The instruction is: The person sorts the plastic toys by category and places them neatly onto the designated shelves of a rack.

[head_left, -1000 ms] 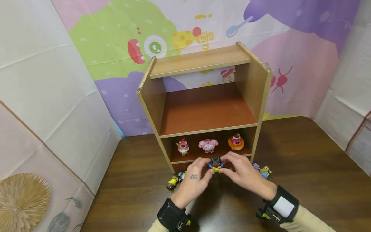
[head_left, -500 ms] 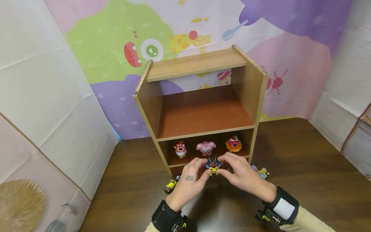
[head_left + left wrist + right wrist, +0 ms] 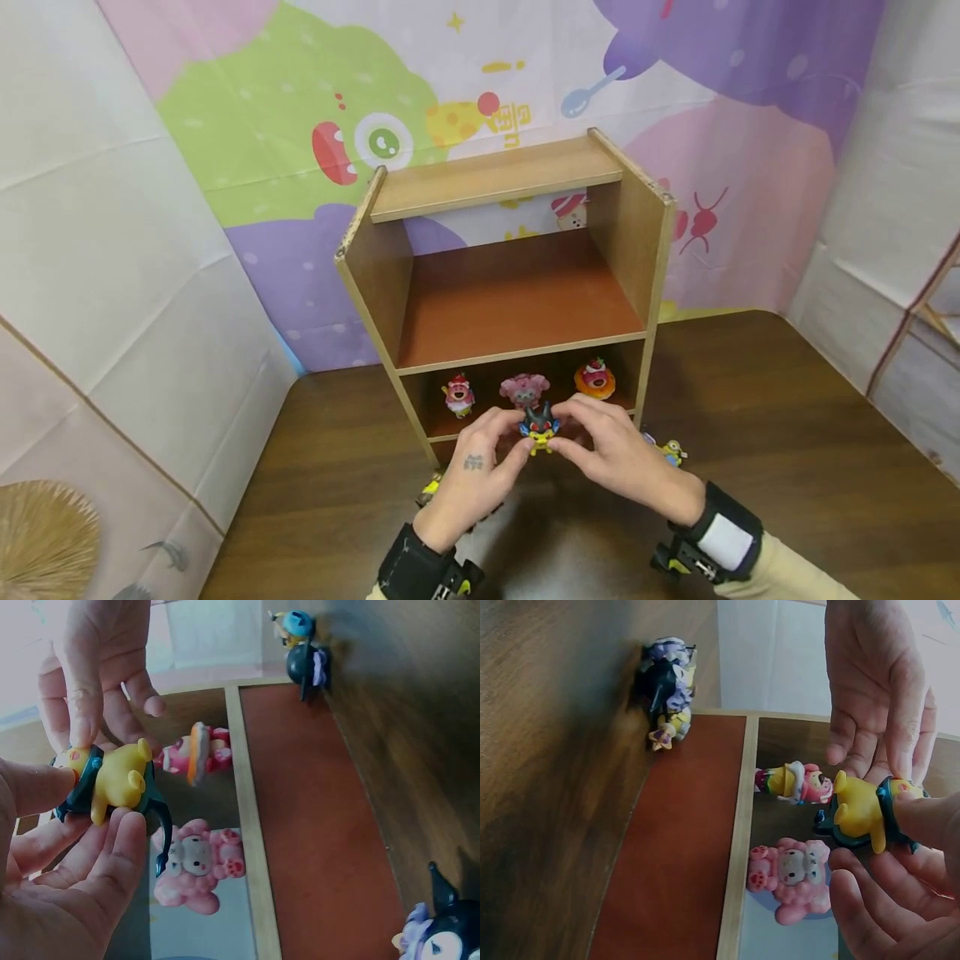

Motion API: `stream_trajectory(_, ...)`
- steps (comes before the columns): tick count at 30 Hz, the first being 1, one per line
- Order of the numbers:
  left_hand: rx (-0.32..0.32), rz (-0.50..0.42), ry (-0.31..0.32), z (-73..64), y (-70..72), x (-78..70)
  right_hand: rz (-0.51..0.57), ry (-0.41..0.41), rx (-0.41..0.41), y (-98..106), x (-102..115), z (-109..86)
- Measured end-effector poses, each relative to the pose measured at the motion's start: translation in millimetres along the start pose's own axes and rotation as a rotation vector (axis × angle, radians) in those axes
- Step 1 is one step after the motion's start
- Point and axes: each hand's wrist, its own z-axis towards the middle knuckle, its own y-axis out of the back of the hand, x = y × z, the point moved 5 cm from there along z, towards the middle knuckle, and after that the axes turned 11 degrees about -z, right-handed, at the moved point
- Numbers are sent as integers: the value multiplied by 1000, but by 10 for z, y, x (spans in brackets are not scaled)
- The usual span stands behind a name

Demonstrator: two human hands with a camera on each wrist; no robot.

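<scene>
In the head view, my left hand (image 3: 476,471) and right hand (image 3: 622,458) pinch one small toy figurine (image 3: 538,432) between thumbs and fingers, one hand at each side. It has a yellow body and a dark, horned hood with red eyes; the left wrist view shows its yellow belly and feet (image 3: 122,776). Behind it, on the middle shelf, stand three more figurines: a red-and-white bear (image 3: 458,396) on the left, a pink fluffy figurine (image 3: 525,388) in the centre, and a bear in an orange ring (image 3: 595,380) on the right.
A wooden shelf unit (image 3: 517,343) stands on the dark brown table (image 3: 750,400), before a cartoon-printed cloth. Small figurines (image 3: 671,452) sit at its right foot. A yellow-and-brown figurine (image 3: 430,487) lies by its left foot, partly hidden by my left hand.
The head view has shifted, so the shelf unit appears slightly lower and further left. Both hands keep the same pinch on the dark-hooded figurine, held in front of the shelf.
</scene>
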Motion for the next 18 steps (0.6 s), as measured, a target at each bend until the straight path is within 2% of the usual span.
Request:
stream_trajectory(7, -15, 20, -33, 60, 73, -109, -7, 29, -13, 79, 57, 78)
stream_trajectory(13, -12, 38, -26, 81, 136, -173, 14, 40, -10, 111, 95, 124)
stream_trajectory(18, 0, 30, -14, 84, 186, -219, 3, 88, -42, 127, 143, 157)
